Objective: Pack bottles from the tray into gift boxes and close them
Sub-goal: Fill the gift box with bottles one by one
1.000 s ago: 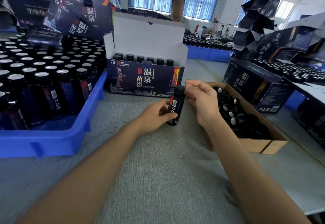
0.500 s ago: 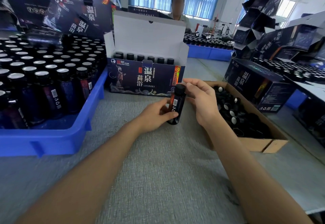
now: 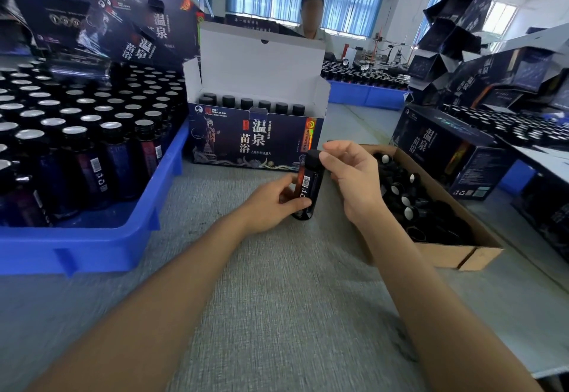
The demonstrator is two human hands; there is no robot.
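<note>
Just before the open dark-blue cardboard gift box point(image 3: 255, 142): one small dark bottle point(image 3: 309, 190), not yet packed.
Left hand point(image 3: 271, 204) grips its body, right hand point(image 3: 354, 182) pinches its black cap point(image 3: 312, 159). One row of bottles point(image 3: 246, 103) is inside; the blue plastic tray point(image 3: 123, 237) beside the box holds many more.

Grey table point(image 3: 277, 299): blue tray point(image 3: 92, 250), gift box point(image 3: 255, 142), cardboard carton point(image 3: 446, 256).

The left hand point(image 3: 271, 204) covers the lower side of the bottle point(image 3: 309, 188), and the right hand point(image 3: 351, 176) hides part of its cap. In the gift box point(image 3: 255, 142) only the black tops of the packed bottles point(image 3: 246, 103) show, and the small print on its front is too tiny to read. The blue tray point(image 3: 101, 247) runs off the left edge, and the right arm point(image 3: 431, 299) hides the near corner of the brown box point(image 3: 462, 253).
</note>
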